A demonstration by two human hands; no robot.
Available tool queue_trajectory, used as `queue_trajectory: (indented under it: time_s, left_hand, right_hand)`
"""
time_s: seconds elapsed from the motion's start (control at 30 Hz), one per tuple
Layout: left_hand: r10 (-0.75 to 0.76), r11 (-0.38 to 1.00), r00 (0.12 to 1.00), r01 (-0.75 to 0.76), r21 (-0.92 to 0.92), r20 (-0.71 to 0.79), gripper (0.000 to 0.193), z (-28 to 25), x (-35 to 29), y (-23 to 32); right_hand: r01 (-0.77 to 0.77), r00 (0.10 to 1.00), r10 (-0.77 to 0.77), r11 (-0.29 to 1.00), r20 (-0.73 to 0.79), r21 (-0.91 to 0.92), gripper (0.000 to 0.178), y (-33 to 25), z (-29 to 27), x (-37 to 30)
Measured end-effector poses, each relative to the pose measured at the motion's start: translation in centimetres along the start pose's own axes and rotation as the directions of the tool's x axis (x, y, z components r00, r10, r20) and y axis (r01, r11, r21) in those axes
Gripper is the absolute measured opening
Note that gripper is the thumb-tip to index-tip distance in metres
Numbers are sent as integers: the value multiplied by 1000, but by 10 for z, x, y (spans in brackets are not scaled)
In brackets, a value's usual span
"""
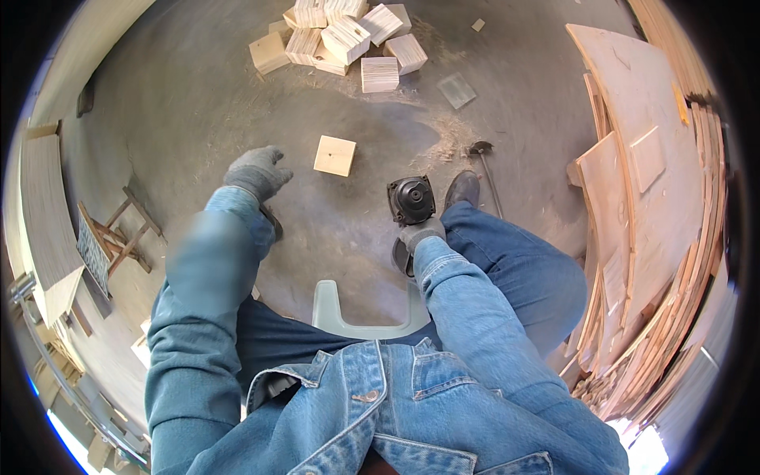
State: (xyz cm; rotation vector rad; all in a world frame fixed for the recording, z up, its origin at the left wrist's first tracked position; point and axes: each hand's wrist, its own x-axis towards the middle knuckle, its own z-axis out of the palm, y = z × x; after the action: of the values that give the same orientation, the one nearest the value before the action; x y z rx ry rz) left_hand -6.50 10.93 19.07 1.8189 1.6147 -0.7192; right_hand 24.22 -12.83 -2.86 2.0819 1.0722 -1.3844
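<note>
On the concrete floor [372,119], roughly centre, sits the pale square plywood block [335,155] with a small dark spot on its top, a bit right of the grey-gloved left hand [260,171]. That hand is empty, fingers loosely spread, near the block but not touching it. The grey-gloved right hand [422,232] is wrapped around the black power tool with a round cap and squarish head [412,199], held to the near right of the block. Can't see its working end from up here, so no idea what's under it

My two cents on handling this bit: steady the block with the left hand on its left side, fingertips well out from under the tool head. Square the tool up before you lean on it, and don't twist the wrist. I'd also shift the long-handled, dark-headed tool [491,182] over on the right, since it lies close to your dark right boot [463,190]. The far heap of layered plywood blocks [340,36] looks loosely piled, so take from the top
</note>
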Motion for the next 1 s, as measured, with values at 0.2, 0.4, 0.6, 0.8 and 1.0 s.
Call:
queue_trajectory:
  time_s: [0.2, 0.4, 0.6, 0.8, 1.0]
  left_hand:
    - [-78, 989, 992, 65, -131, -97, 72, 75, 54, 12]
    - [-164, 948, 972, 107, -299, -171, 123, 123, 85, 51]
    - [-206, 937, 959, 135, -324, -196, 121, 149, 111, 71]
    - [-248, 924, 941, 157, -350, -232, 116, 157, 119, 80]
    - [-230, 927, 957, 160, -339, -177, 111, 129, 115, 49]
  right_hand:
    - [84, 990, -60, 978, 127, -192, 36, -31, -40, -38]
    - [-33, 997, 12, 965, 82, 259, 18, -17, -47, -35]
    - [-114, 992, 77, 872, 98, 476, 6, -16, -56, -37]
    - [-71, 997, 53, 844, 50, 531, 7, 11, -31, -17]
    - [-83, 996, 60, 873, 64, 480, 10, -13, -48, -28]
